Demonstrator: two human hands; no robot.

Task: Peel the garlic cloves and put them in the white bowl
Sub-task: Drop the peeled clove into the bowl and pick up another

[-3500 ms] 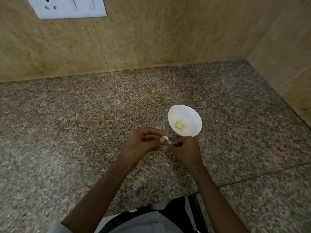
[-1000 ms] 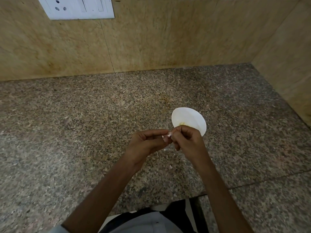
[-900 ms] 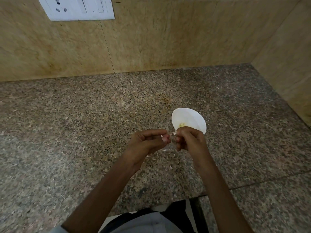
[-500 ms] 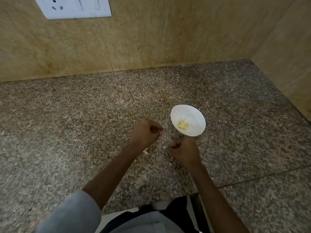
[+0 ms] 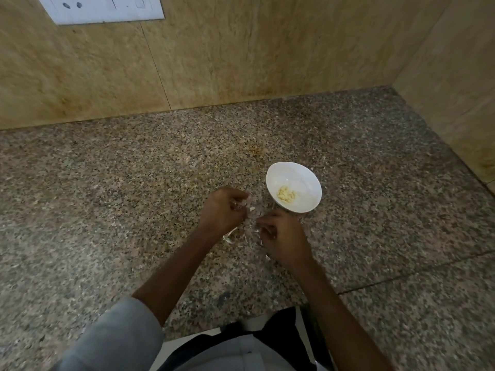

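Here, our left hand: fingers curled above the countertop; blur hides whether we hold anything.
Right hand: curled low among papery skins, pinch unclear.
White bowl: just beyond both hands, likely kept close for easy dropping.
Peeled cloves: heaped inside bowl.

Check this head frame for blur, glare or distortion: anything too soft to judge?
Head view: both the left hand and right hand are motion-smeared, so each grip is unreadable. Head view: the white bowl and peeled garlic inside look sharp. Head view: soft even light, no glare; the wall-counter seam slants, likely wide-lens skew.
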